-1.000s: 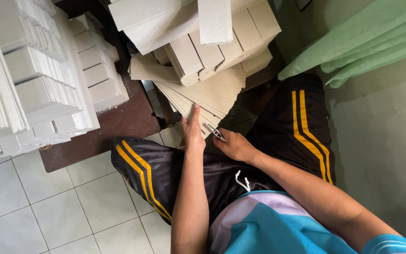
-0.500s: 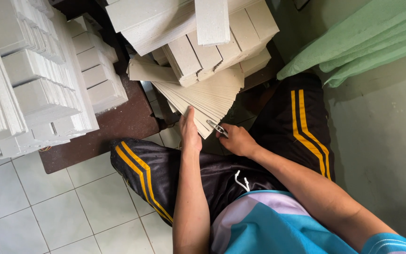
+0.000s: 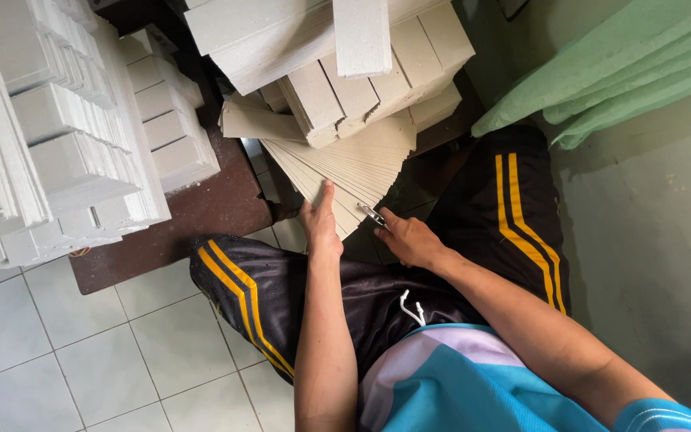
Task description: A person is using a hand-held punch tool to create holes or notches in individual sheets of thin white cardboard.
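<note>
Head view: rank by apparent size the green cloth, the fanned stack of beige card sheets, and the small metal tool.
1. Green cloth, largest.
2. Fanned stack of beige card sheets.
3. Small metal tool, smallest, in the right hand.

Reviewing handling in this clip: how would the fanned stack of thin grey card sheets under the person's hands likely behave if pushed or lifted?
The fanned card sheets lie slid over one another, so a push from the left hand would probably shear them further. Each looks thin, so likely bendy singly. The blocks on top probably pin the stack's far end.
</note>
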